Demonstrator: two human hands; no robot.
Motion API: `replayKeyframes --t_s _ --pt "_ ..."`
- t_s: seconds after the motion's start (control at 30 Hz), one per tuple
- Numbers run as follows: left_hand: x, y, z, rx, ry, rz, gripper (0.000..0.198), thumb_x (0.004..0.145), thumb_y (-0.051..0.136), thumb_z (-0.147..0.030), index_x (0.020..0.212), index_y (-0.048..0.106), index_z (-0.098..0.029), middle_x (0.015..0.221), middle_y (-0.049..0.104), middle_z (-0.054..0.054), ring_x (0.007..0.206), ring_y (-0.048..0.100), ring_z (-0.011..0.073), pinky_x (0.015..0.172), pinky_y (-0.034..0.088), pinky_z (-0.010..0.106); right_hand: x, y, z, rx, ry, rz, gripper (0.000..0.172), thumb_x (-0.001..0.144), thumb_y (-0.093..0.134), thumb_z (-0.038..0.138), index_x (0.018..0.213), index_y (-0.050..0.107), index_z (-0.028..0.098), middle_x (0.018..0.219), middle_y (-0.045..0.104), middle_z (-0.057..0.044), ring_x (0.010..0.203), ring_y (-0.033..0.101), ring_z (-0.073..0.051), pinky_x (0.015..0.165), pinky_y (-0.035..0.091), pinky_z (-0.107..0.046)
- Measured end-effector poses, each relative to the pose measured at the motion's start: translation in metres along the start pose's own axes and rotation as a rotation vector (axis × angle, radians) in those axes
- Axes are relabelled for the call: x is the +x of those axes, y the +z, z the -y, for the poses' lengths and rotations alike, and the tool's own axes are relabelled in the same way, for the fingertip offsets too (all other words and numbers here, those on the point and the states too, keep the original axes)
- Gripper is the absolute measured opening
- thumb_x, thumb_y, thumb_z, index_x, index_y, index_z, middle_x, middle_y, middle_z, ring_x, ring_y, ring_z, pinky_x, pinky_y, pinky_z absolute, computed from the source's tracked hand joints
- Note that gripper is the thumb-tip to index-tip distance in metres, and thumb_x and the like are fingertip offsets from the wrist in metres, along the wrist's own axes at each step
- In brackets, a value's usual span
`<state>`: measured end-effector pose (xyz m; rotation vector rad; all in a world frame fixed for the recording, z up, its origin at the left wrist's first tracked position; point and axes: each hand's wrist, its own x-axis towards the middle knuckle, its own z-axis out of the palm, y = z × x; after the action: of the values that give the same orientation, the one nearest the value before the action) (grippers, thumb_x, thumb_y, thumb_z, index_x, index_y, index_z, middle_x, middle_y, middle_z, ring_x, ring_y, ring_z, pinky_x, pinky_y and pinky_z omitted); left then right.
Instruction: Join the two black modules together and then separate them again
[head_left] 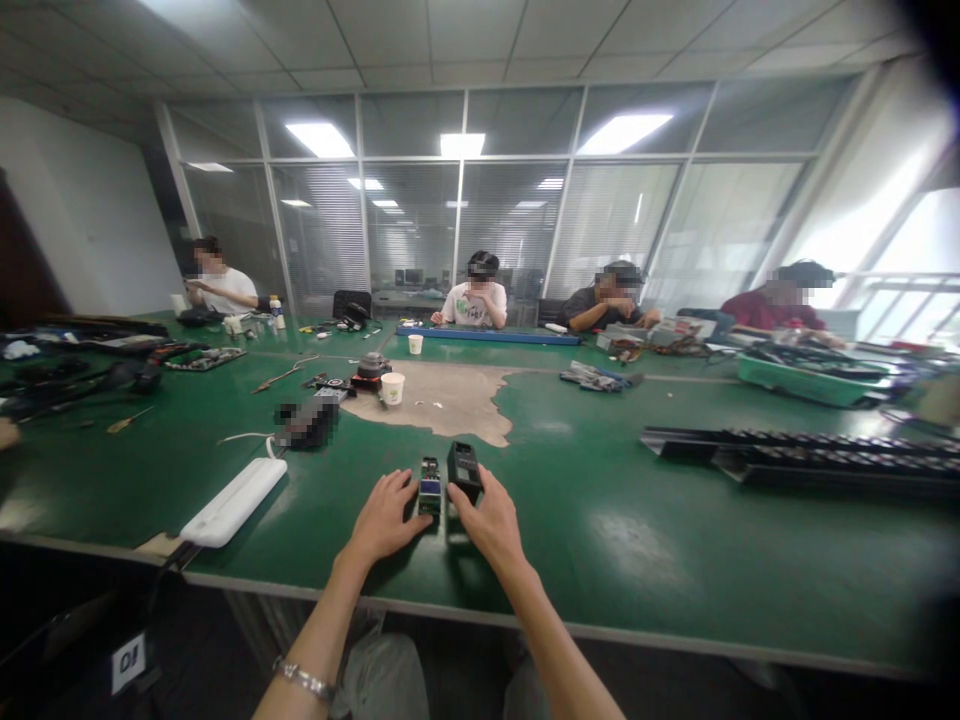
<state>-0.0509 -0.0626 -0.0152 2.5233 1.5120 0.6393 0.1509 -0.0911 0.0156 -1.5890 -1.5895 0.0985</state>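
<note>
Near the table's front edge stands a small circuit-board module (pixel 430 487) with a blue-violet screen. My left hand (pixel 386 518) lies just left of it, fingers spread on the table, the thumb close to its lower end; whether it touches the board I cannot tell. To the right, a black plastic housing (pixel 463 466) with openings in its face is tilted up slightly. My right hand (pixel 489 520) grips this housing, thumb on its near left side and fingers on its right. The housing and the module are side by side with a narrow gap.
A white power strip (pixel 236 502) lies to the left. Beyond are a paper cup (pixel 392 388), a bare brown patch (pixel 450 395) in the green tabletop, and gloves (pixel 596 377). Black metal rails (pixel 795 458) and a green basket (pixel 806 380) are right. Several people sit opposite.
</note>
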Motion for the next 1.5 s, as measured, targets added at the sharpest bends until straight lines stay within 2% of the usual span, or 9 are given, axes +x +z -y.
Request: replayKeyframes --t_s 0.23,0.53,0.77,0.93,1.03,1.13,1.2,1.33,1.5 --pt "-0.001 0.002 -0.001 0.008 0.016 -0.050 0.054 0.085 0.062 -0.050 0.132 0.052 -0.026 0.145 0.045 0.009 0.137 0.036 0.0308 0.115 0.025 0.052 0.001 0.010 0.036 0.026 -0.054 0.063 0.039 0.080 0.059 0.044 0.109 0.061 0.018 0.102 0.066 -0.011 0.103 0.059 -0.026 0.088 0.043 -0.034" --pt "-0.001 0.008 0.005 -0.005 0.020 -0.075 0.052 0.082 0.065 -0.040 0.130 0.052 -0.024 0.145 0.045 0.009 0.136 0.037 0.0306 0.115 0.025 0.051 0.004 0.021 0.053 -0.049 -0.019 0.078 0.030 0.079 0.059 0.043 0.095 0.059 0.019 0.095 0.065 -0.011 0.095 0.060 -0.025 0.082 0.042 -0.031" --pt "0.000 0.013 0.009 -0.039 0.005 -0.102 0.072 0.080 0.061 -0.038 0.144 0.035 -0.015 0.148 0.039 0.015 0.138 0.035 0.0289 0.117 0.025 0.047 -0.001 0.025 0.051 -0.086 0.032 0.124 0.029 0.079 0.059 0.045 0.093 0.058 0.020 0.093 0.065 -0.010 0.093 0.061 -0.024 0.080 0.042 -0.030" --pt "-0.001 0.011 0.007 -0.052 0.000 -0.092 0.071 0.080 0.055 -0.030 0.146 0.031 -0.014 0.150 0.038 0.013 0.138 0.034 0.0276 0.117 0.024 0.046 -0.010 0.029 0.046 -0.088 0.077 0.173 0.032 0.077 0.060 0.043 0.098 0.059 0.019 0.097 0.066 -0.011 0.097 0.061 -0.026 0.083 0.043 -0.033" --pt "-0.001 0.007 0.005 -0.052 -0.005 -0.074 0.072 0.079 0.052 -0.026 0.146 0.030 -0.014 0.150 0.037 0.013 0.139 0.033 0.0270 0.117 0.024 0.046 -0.014 0.035 0.042 -0.093 0.089 0.173 0.046 0.076 0.061 0.044 0.113 0.058 0.017 0.108 0.065 -0.014 0.109 0.058 -0.030 0.089 0.043 -0.037" --pt "-0.002 0.006 0.003 -0.051 -0.005 -0.069 0.079 0.075 0.054 -0.026 0.148 0.026 -0.010 0.150 0.036 0.015 0.139 0.033 0.0273 0.117 0.024 0.046 -0.015 0.042 0.038 -0.074 0.054 0.138 0.070 0.074 0.064 0.045 0.134 0.047 0.013 0.129 0.057 -0.017 0.124 0.048 -0.033 0.098 0.039 -0.041" --pt "-0.002 0.006 0.003 -0.052 -0.005 -0.066 0.083 0.073 0.057 -0.030 0.147 0.025 -0.009 0.150 0.036 0.016 0.138 0.033 0.0283 0.117 0.023 0.046 -0.015 0.045 0.035 -0.060 0.042 0.139 0.076 0.075 0.063 0.046 0.139 0.042 0.010 0.135 0.053 -0.018 0.129 0.045 -0.033 0.101 0.037 -0.042" --pt "-0.001 0.007 0.003 -0.046 -0.017 -0.046 0.088 0.070 0.062 -0.038 0.146 0.028 -0.010 0.151 0.035 0.017 0.139 0.032 0.0299 0.117 0.022 0.047 -0.016 0.048 0.029 -0.058 0.029 0.141 0.068 0.080 0.059 0.046 0.137 0.046 0.012 0.132 0.057 -0.016 0.126 0.049 -0.032 0.102 0.038 -0.041" --pt "0.000 0.009 0.003 -0.019 -0.028 -0.048 0.081 0.073 0.056 -0.031 0.147 0.027 -0.011 0.151 0.035 0.016 0.140 0.032 0.0273 0.117 0.022 0.045 -0.021 0.052 0.023 -0.079 0.016 0.116 0.066 0.078 0.060 0.050 0.134 0.050 0.015 0.127 0.060 -0.015 0.126 0.049 -0.032 0.102 0.037 -0.042"
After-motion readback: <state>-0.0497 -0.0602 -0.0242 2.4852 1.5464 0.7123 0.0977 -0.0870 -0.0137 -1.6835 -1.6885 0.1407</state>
